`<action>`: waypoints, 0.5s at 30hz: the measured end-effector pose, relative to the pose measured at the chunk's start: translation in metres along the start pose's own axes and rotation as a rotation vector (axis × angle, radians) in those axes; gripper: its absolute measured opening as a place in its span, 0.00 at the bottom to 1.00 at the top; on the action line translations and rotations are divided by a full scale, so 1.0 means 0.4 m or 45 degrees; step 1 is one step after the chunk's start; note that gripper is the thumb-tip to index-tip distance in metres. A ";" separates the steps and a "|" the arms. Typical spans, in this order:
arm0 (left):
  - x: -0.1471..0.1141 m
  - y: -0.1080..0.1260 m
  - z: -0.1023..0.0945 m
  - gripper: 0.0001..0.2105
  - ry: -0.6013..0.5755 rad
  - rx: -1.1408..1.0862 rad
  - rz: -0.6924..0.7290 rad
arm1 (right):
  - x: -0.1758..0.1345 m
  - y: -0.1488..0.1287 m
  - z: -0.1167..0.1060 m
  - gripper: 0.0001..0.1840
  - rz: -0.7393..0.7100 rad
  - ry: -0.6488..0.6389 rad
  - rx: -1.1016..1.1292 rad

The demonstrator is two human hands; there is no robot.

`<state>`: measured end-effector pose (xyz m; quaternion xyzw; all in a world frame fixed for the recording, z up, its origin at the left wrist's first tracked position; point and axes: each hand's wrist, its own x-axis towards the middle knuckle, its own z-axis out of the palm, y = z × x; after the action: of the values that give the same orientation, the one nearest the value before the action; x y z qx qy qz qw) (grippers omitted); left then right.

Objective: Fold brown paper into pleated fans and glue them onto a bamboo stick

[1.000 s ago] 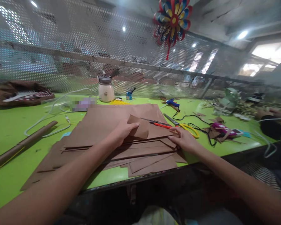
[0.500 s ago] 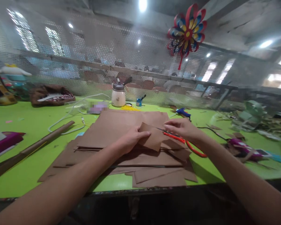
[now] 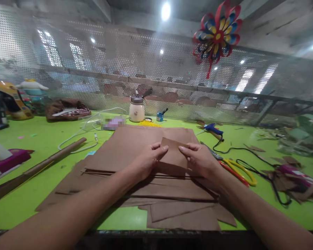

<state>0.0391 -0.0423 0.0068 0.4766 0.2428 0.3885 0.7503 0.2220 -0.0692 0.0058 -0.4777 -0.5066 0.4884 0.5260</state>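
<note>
A small brown cardboard piece is held up between both hands. My left hand is closed on its left edge, the thumb on the near face. At the right edge, my right hand pinches the same piece with thumb and fingers. Underneath lies a stack of larger brown cardboard sheets. Scissors with red and yellow handles lie just right of my right hand, their blades partly hidden by it.
A blue glue gun with a black cord lies at the right, near cardboard scraps. A cardboard roll and a magenta tool are at left. Behind the stack stand a white jug and a small blue jar.
My right hand has moved from the scissors onto the small cardboard piece. The scissors now lie to the right of that hand. The view has shifted slightly left.
</note>
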 end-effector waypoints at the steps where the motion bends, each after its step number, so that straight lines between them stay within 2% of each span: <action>1: 0.001 0.000 0.001 0.16 0.008 0.011 -0.021 | -0.002 -0.001 0.002 0.21 0.006 0.019 0.036; 5: 0.005 -0.001 0.002 0.15 0.027 0.075 -0.048 | -0.010 -0.010 0.004 0.21 -0.006 0.035 0.095; 11: 0.001 0.004 0.009 0.13 -0.077 -0.015 -0.022 | -0.001 -0.004 -0.017 0.15 -0.068 0.100 0.088; 15: -0.001 0.011 0.008 0.13 -0.048 -0.065 -0.011 | 0.002 -0.002 -0.025 0.16 -0.081 0.086 0.053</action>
<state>0.0395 -0.0433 0.0120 0.4634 0.2206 0.3822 0.7684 0.2319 -0.0684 0.0064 -0.4666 -0.4930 0.4656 0.5679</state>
